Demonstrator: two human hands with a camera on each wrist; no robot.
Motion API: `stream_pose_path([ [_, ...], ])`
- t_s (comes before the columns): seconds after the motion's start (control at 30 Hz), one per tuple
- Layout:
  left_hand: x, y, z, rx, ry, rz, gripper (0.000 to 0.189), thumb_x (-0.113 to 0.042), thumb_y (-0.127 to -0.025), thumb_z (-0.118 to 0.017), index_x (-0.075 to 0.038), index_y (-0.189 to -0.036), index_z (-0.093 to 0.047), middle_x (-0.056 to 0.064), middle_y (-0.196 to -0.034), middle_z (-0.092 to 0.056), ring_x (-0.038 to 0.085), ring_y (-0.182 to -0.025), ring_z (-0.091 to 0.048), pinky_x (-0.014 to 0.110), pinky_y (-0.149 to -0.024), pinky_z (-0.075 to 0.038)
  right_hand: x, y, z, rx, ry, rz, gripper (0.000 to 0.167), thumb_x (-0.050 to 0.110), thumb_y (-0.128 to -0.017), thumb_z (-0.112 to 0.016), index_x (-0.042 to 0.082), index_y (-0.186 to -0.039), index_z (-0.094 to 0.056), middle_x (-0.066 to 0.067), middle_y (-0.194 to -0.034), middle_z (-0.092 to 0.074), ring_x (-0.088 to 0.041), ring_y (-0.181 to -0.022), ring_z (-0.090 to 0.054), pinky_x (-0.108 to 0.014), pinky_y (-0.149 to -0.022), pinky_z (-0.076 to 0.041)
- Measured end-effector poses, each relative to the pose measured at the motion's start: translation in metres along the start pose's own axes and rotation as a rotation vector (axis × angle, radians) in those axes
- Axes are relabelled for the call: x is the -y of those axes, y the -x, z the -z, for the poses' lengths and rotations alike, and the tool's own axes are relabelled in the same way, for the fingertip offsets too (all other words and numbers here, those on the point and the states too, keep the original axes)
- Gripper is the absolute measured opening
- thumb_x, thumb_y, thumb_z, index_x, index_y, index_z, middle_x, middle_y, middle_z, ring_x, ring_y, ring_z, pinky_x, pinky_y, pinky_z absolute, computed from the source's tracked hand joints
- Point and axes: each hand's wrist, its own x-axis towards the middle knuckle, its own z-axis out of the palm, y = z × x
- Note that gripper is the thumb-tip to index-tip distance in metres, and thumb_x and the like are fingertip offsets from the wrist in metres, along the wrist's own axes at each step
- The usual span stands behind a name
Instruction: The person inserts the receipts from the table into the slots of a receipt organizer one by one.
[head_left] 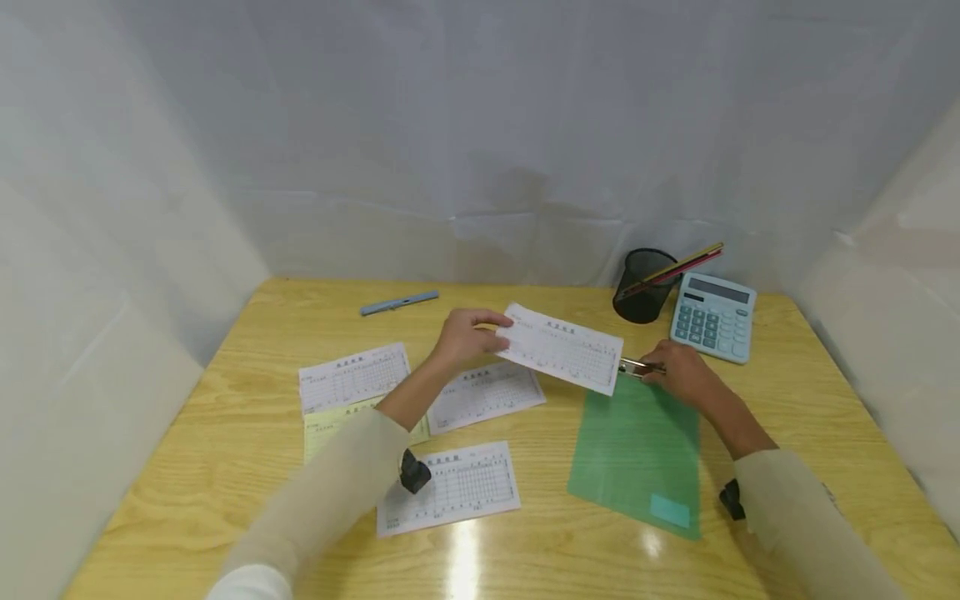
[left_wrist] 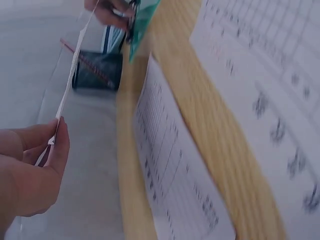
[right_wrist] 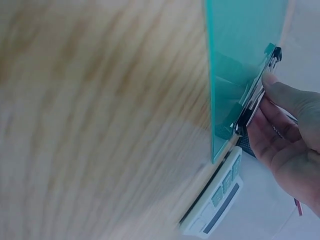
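My left hand [head_left: 465, 342] pinches one end of a white printed form slip [head_left: 558, 346] between thumb and fingers. The slip is held up above the table; its far end reaches in front of the metal clip [head_left: 633, 367]. That clip sits at the top edge of a translucent green clipboard [head_left: 633, 450] with a light blue label [head_left: 670, 510] near its bottom. My right hand [head_left: 684, 375] grips the clip, thumb on one side and fingers behind, as the right wrist view shows. From the left wrist view, the slip [left_wrist: 72, 75] appears nearly edge-on.
More white forms [head_left: 352, 379] [head_left: 487, 396] [head_left: 472, 492] and a yellow form [head_left: 337, 425] lie on the left and middle of the table. A blue pen [head_left: 399, 302] lies behind them. At the back right stand a black mesh pen cup [head_left: 641, 308] with pencils and a light blue calculator [head_left: 714, 317].
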Motion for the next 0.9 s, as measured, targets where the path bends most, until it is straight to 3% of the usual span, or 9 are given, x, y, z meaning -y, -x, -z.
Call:
stream_pose_path([
  [0.13,0.003,0.003,-0.025,0.071,-0.027,0.012,0.027,0.0,-0.079,-0.072,-0.008,-0.105,-0.072,0.012,-0.111,-0.067,0.014,-0.079,-0.066,0.034,-0.078,-0.057,0.0,-0.001,0.0,0.009,-0.014,-0.013,0.021,0.006,-0.08,-0.071,-0.003,-0.1,-0.072,-0.012,-0.086,-0.066,-0.025,-0.078,-0.061,-0.039,-0.068,-0.05],
  [0.33,0.008,0.007,-0.06,0.146,-0.113,0.01,0.027,0.0,-0.079,-0.072,-0.01,-0.104,-0.073,0.008,-0.112,-0.067,0.01,-0.074,-0.062,0.031,-0.069,-0.056,-0.001,-0.001,0.003,0.026,-0.008,-0.019,0.021,0.009,-0.08,-0.072,0.001,-0.1,-0.073,-0.009,-0.084,-0.067,-0.021,-0.076,-0.059,-0.034,-0.064,-0.047],
  [0.63,0.007,0.012,-0.103,0.091,-0.274,0.002,0.028,0.003,-0.071,-0.076,-0.008,-0.097,-0.074,0.007,-0.105,-0.071,0.012,-0.083,-0.06,0.018,-0.059,-0.048,-0.003,-0.002,0.006,0.031,0.0,0.013,0.018,0.01,-0.079,-0.074,0.002,-0.096,-0.075,-0.008,-0.083,-0.068,-0.018,-0.074,-0.059,-0.029,-0.061,-0.045],
  [0.9,0.014,0.011,-0.13,0.075,-0.347,-0.071,0.034,0.002,-0.07,-0.077,-0.004,-0.104,-0.071,0.01,-0.109,-0.07,0.015,-0.094,-0.062,0.022,-0.077,-0.051,-0.002,0.0,0.004,-0.001,-0.017,0.043,0.02,0.008,-0.078,-0.074,-0.001,-0.096,-0.074,-0.011,-0.082,-0.067,-0.023,-0.073,-0.061,-0.035,-0.063,-0.05],
])
